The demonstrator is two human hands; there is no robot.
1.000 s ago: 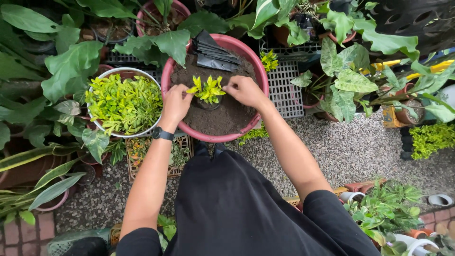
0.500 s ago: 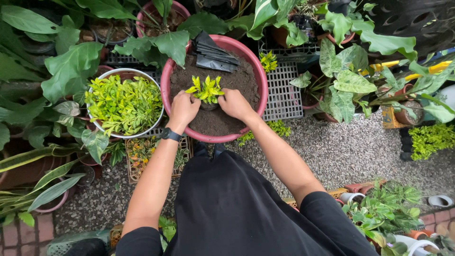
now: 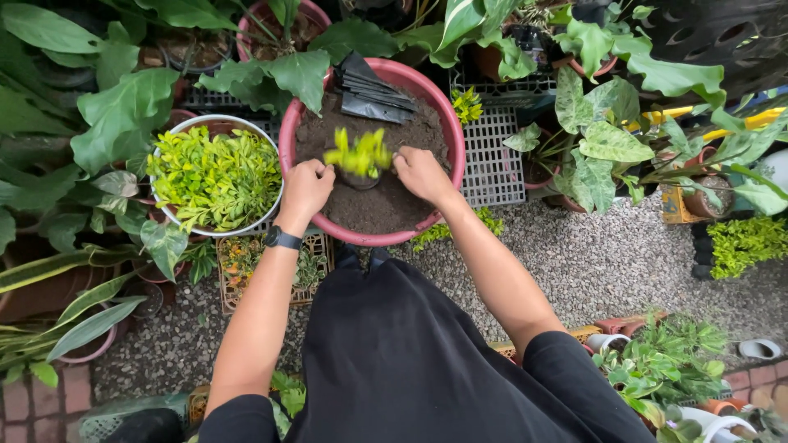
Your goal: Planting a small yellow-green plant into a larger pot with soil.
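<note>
The person's left hand [image 3: 305, 187] and right hand [image 3: 420, 172] sit either side of a small yellow-green leafy seedling [image 3: 359, 154], both w/ fingers curled down into the dark brown potting soil [image 3: 369, 205]. Left fingers are bunched narrow, knuckles up, tips pressed into soil just beside the seedling's base; right fingers likewise curled and half buried, so whether they pinch the small dark pot or root ball under the leaves can't be told. Neither hand visibly lifts anything.

The seedling stands upright, roughly centre of the big round pink plastic basin [image 3: 289, 131], between the two hands: to the right of the left fingers, to the left of the right fingers, approx. equally near each. Its long axis runs vertical, toward the camera.

At the basin's far edge lies a stack of flat black plastic nursery bags [image 3: 373, 90]. A black wristwatch [image 3: 281, 239] is on the left wrist. Just left of the basin, touching or nearly so, a white round pot of yellow-green foliage [image 3: 215, 176]. Right of the basin, a grey plastic grid tray [image 3: 492, 160]. Underfoot, grey gravel ground [image 3: 591, 262], w/ broad-leaved green plants [image 3: 115, 115] all round.
</note>
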